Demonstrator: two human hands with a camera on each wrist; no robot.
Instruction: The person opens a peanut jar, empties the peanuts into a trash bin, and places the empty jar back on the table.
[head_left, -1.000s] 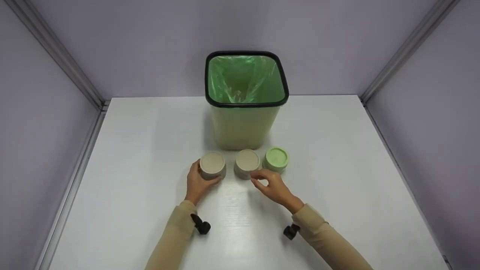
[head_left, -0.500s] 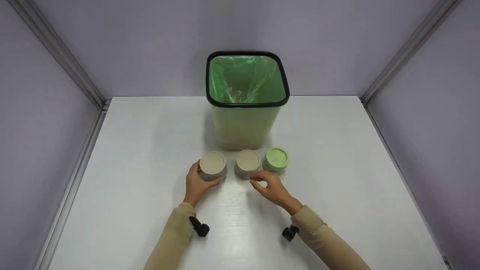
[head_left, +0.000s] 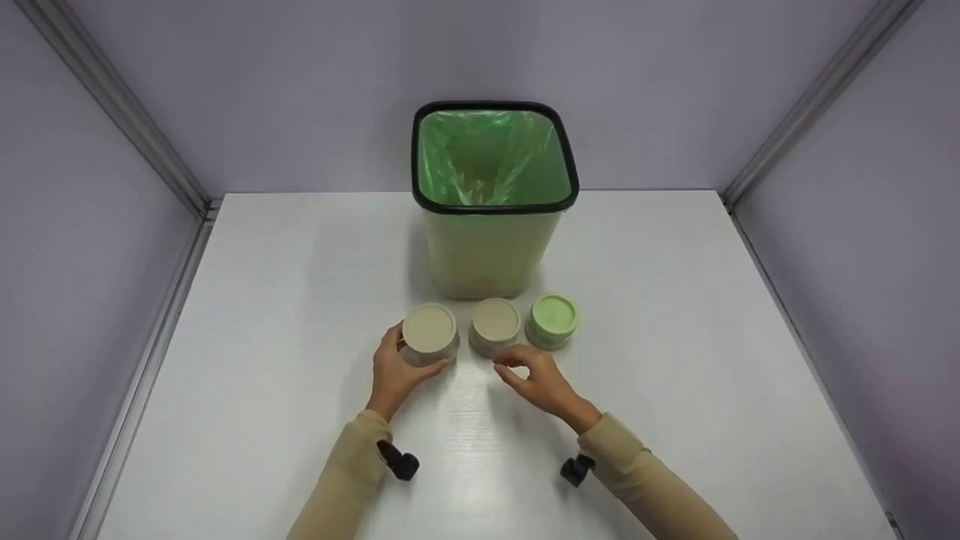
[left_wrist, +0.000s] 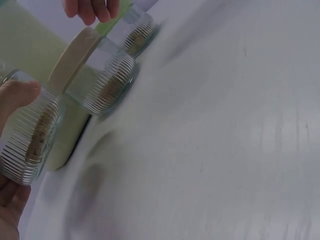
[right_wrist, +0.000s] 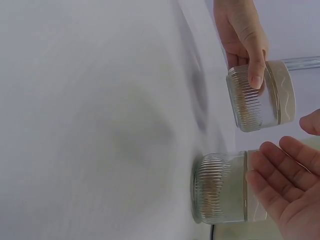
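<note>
Three ribbed glass jars stand in a row in front of a bin. My left hand grips the left jar with a beige lid, thumb on its side; in the right wrist view this jar looks raised a little off the table. The middle jar, also beige-lidded, rests on the table. My right hand hovers just in front of it with loosely bent fingers beside its lid, holding nothing. The third jar has a green lid and stands untouched to the right.
A pale green bin with a black rim and green liner stands directly behind the jars. The white table is walled in by lilac panels on three sides. Black camera mounts sit on both wrists.
My left hand has raised the left jar slightly and shifted it a touch right. My right hand has drawn back from the middle jar toward me.
</note>
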